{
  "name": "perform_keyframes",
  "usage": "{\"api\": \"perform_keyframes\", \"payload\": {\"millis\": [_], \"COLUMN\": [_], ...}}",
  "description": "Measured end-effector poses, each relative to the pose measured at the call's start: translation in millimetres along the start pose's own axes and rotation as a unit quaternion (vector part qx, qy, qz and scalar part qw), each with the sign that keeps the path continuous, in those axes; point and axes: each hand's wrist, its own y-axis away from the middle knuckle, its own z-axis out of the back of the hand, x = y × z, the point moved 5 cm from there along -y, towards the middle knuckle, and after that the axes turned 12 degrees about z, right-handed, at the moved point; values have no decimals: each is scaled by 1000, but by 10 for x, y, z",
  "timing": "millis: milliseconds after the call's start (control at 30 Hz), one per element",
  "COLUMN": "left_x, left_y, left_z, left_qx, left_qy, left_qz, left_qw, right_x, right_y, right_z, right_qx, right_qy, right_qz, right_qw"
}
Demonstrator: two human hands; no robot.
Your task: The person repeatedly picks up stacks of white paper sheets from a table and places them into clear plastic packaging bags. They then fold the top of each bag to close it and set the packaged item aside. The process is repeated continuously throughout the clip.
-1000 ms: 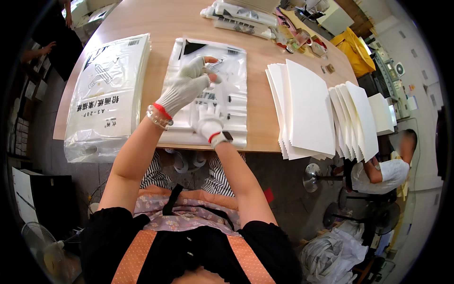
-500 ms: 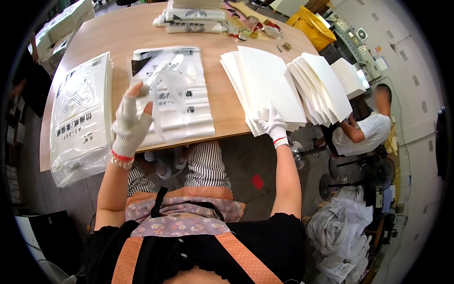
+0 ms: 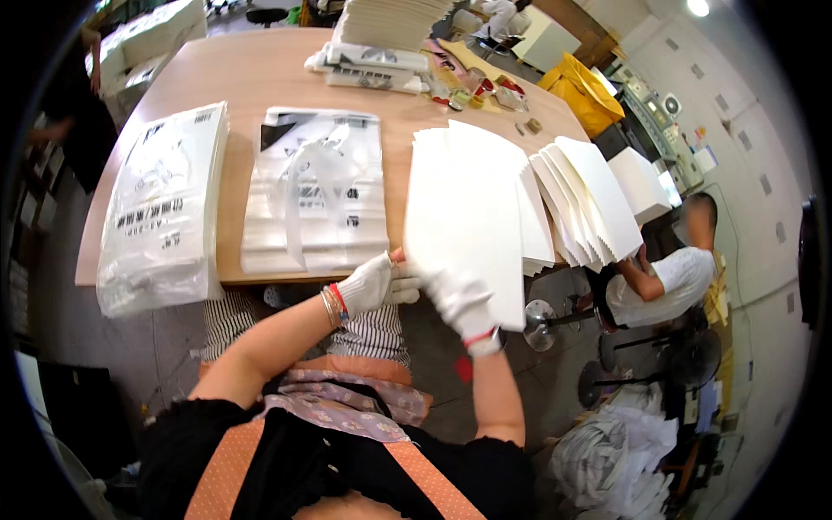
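A stack of large white paper sheets point(image 3: 464, 199) has its near end jutting past the table's front edge. At its near left corner is my right hand point(image 3: 459, 302), in a white knitted glove and blurred by motion, closed on the paper. My left hand point(image 3: 374, 284), gloved with bare fingertips showing, reaches in beside the paper's left edge, fingers stretched out and holding nothing. To the left lies a pile of clear printed plastic bags point(image 3: 321, 225), the top one crumpled. Farther left is a packed pile in clear printed plastic point(image 3: 165, 208).
More fanned white sheets point(image 3: 589, 195) stand at the right, near a seated person in a white shirt point(image 3: 663, 282). Stacked packs point(image 3: 373, 65), jars point(image 3: 472, 91) and a yellow bag point(image 3: 581, 91) are at the back. White plastic sacks point(image 3: 615, 451) sit on the floor.
My left hand has come down and right from above the plastic bags to the paper. The top white sheets have shifted toward me and left with my right hand.
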Motion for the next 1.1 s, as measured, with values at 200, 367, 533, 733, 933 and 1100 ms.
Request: {"api": "perform_keyframes", "payload": {"millis": [200, 367, 533, 733, 933, 1100], "left_x": [-144, 209, 383, -1460, -1961, -1734], "left_y": [712, 880, 933, 1704, 1385, 1363], "left_z": [150, -174, -51, -85, 217, 32], "left_qx": [-183, -333, -269, -593, -44, -175], "left_qy": [-476, -722, -781, -597, -302, -428], "left_qz": [-115, -214, -293, -423, -361, -385], "left_qw": [852, 567, 481, 336, 881, 799], "right_x": [-400, 462, 710, 683, 753, 839], "right_y": [1055, 512, 191, 74, 249, -175], "right_z": [-410, -578, -1112, -307, 91, -250], "right_qx": [-167, -285, -276, -268, -166, 92], "right_qy": [-597, -653, -624, -485, -278, -174], "right_qz": [-326, -407, -371, -302, -215, -185], "right_qw": [714, 572, 630, 776, 921, 963]}}
